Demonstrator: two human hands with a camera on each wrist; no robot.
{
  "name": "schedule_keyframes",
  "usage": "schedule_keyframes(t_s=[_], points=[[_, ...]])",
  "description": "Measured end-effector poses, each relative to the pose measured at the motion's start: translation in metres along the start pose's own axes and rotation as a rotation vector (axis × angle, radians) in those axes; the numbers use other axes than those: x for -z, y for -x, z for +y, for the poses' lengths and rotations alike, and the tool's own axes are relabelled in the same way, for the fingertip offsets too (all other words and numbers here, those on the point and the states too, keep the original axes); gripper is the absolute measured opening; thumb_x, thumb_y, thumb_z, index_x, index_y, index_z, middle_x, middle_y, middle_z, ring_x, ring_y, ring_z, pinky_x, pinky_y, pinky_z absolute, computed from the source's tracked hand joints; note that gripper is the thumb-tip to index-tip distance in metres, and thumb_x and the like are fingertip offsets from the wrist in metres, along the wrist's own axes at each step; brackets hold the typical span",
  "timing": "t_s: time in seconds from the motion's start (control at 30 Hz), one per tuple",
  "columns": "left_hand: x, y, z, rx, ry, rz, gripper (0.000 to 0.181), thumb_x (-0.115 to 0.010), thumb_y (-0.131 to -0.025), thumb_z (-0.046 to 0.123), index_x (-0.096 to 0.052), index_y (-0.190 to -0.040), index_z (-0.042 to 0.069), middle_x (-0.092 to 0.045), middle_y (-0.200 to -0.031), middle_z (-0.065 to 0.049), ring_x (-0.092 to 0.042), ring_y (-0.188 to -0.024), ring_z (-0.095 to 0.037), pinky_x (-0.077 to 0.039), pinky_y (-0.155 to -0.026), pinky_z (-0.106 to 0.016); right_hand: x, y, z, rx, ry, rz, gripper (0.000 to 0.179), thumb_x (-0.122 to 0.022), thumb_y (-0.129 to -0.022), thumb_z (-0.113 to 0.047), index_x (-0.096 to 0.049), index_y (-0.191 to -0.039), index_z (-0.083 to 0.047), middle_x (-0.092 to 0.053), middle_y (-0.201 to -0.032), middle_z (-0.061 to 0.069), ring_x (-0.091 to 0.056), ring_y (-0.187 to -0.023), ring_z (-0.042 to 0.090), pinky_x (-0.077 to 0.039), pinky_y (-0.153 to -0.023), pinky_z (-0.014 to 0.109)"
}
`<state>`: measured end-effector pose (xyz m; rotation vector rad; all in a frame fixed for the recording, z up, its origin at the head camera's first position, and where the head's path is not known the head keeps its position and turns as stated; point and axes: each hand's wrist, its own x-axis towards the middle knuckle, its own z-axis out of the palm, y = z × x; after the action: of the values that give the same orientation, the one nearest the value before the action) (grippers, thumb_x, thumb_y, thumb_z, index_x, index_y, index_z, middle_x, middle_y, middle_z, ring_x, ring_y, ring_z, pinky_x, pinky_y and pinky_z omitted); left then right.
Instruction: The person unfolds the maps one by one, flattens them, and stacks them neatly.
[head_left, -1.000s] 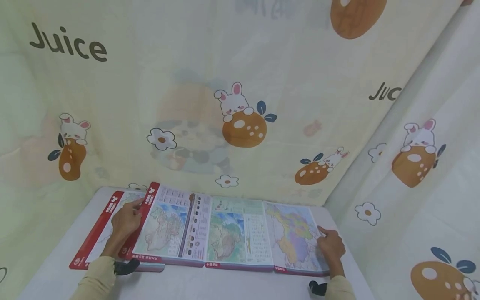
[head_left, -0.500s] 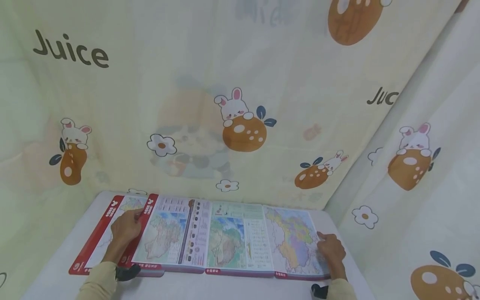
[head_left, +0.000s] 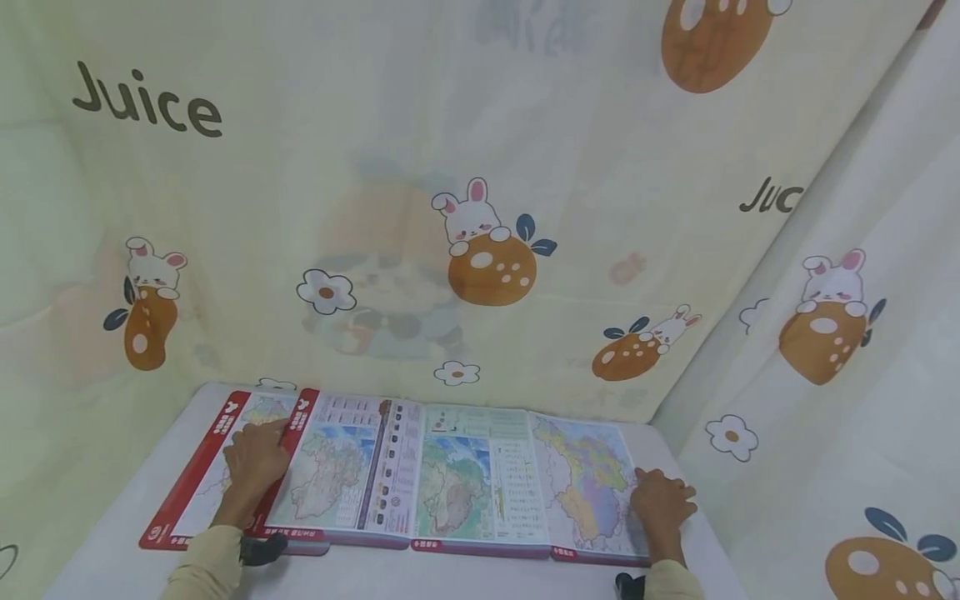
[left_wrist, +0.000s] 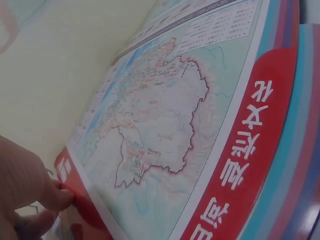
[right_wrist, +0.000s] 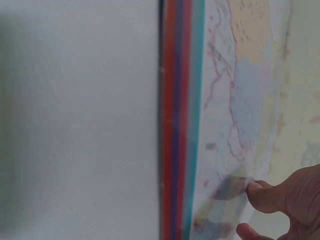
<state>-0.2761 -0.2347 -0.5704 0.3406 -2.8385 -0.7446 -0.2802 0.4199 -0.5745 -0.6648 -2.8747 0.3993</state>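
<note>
Down a little since a second ago came the left end of the fold-out map (head_left: pixel 453 485), which seemed flatter on the table (head_left: pixel 420 577), overlapping another map (head_left: pixel 197 497). Left hand (head_left: pixel 257 457) touched it, grip unclear; right hand (head_left: pixel 663 505) touched the far edge, fingers apart.

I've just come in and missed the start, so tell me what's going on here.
A person has both hands on a wide, three-panel map spread laid out on a white table. The left hand pinches its red left edge, and the right hand touches its right edge. The spread's left end overlaps another red-edged map. Printed cloth hangs behind the table.
</note>
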Motion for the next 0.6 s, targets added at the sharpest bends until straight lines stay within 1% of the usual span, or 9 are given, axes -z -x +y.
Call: schedule_keyframes(t_s=[0.03, 0.1, 0.2, 0.27, 0.33, 0.43, 0.5, 0.53, 0.6], points=[[0.0, 0.0, 0.0, 0.002, -0.006, -0.007, 0.063, -0.069, -0.092, 0.006, -0.057, -0.152, -0.005, -0.064, -0.128, -0.039, -0.056, -0.106, -0.054, -0.048, -0.095, -0.067, -0.002, 0.0, 0.0, -0.005, -0.016, 0.016, 0.052, -0.042, -0.11, -0.025, -0.058, -0.126, 0.022, -0.052, -0.119, 0.058, -0.045, -0.117, 0.074, -0.044, -0.097, 0.08], [0.002, 0.001, -0.001, 0.002, 0.002, -0.025, 0.063, -0.068, -0.096, 0.009, -0.053, -0.156, -0.003, -0.059, -0.137, -0.04, -0.054, -0.115, -0.056, -0.046, -0.101, -0.069, -0.004, 0.002, 0.0, -0.016, -0.07, 0.039, 0.049, -0.042, -0.107, -0.02, -0.056, -0.134, 0.019, -0.053, -0.125, 0.055, -0.046, -0.116, 0.073, -0.044, -0.096, 0.079], [0.006, 0.001, -0.008, -0.007, 0.037, -0.034, 0.065, -0.067, -0.1, 0.012, -0.046, -0.16, -0.003, -0.051, -0.146, -0.041, -0.048, -0.125, -0.058, -0.042, -0.109, -0.073, 0.0, 0.009, -0.007, -0.028, -0.172, 0.09, 0.052, -0.045, -0.105, -0.017, -0.053, -0.148, 0.012, -0.054, -0.138, 0.048, -0.047, -0.117, 0.07, -0.043, -0.097, 0.077], [0.01, 0.0, -0.016, -0.029, 0.071, -0.011, 0.066, -0.068, -0.101, 0.014, -0.045, -0.161, -0.003, -0.049, -0.149, -0.04, -0.046, -0.129, -0.058, -0.041, -0.112, -0.074, 0.008, 0.017, -0.02, -0.02, -0.246, 0.133, 0.054, -0.05, -0.106, -0.019, -0.052, -0.153, 0.008, -0.054, -0.145, 0.043, -0.048, -0.117, 0.067, -0.043, -0.097, 0.076], [0.016, -0.002, -0.026, -0.07, 0.082, 0.031, 0.063, -0.067, -0.101, 0.012, -0.046, -0.159, -0.005, -0.05, -0.147, -0.039, -0.046, -0.127, -0.057, -0.042, -0.11, -0.075, 0.015, 0.025, -0.04, 0.018, -0.301, 0.183, 0.054, -0.054, -0.108, -0.02, -0.053, -0.153, 0.009, -0.056, -0.145, 0.044, -0.05, -0.117, 0.065, -0.042, -0.097, 0.075], [0.024, -0.005, -0.043, -0.136, 0.075, 0.091, 0.058, -0.063, -0.102, 0.008, -0.047, -0.155, -0.008, -0.052, -0.146, -0.039, -0.048, -0.124, -0.057, -0.044, -0.104, -0.074, 0.018, 0.041, -0.077, 0.153, -0.37, 0.267, 0.047, -0.062, -0.107, -0.019, -0.061, -0.145, 0.01, -0.066, -0.133, 0.042, -0.057, -0.11, 0.062, -0.045, -0.092, 0.072], [0.029, -0.008, -0.053, -0.166, 0.053, 0.104, 0.057, -0.06, -0.101, 0.006, -0.047, -0.154, -0.01, -0.05, -0.147, -0.041, -0.048, -0.125, -0.059, -0.043, -0.1, -0.076, 0.014, 0.058, -0.104, 0.265, -0.412, 0.299, 0.041, -0.067, -0.106, -0.016, -0.068, -0.139, 0.008, -0.073, -0.123, 0.037, -0.062, -0.107, 0.058, -0.048, -0.092, 0.068], [0.031, -0.01, -0.057, -0.175, 0.048, 0.104, 0.057, -0.059, -0.101, 0.006, -0.046, -0.154, -0.011, -0.05, -0.149, -0.041, -0.048, -0.128, -0.06, -0.043, -0.1, -0.077, 0.01, 0.068, -0.117, 0.321, -0.431, 0.303, 0.038, -0.07, -0.105, -0.015, -0.07, -0.136, 0.007, -0.076, -0.118, 0.034, -0.065, -0.104, 0.055, -0.05, -0.091, 0.066], [0.033, -0.013, -0.064, -0.193, 0.036, 0.098, 0.058, -0.058, -0.101, 0.006, -0.045, -0.154, -0.012, -0.048, -0.152, -0.041, -0.047, -0.134, -0.061, -0.042, -0.102, -0.079, 0.003, 0.091, -0.142, 0.424, -0.467, 0.27, 0.035, -0.073, -0.103, -0.014, -0.073, -0.133, 0.004, -0.079, -0.115, 0.028, -0.068, -0.105, 0.049, -0.051, -0.093, 0.062]])
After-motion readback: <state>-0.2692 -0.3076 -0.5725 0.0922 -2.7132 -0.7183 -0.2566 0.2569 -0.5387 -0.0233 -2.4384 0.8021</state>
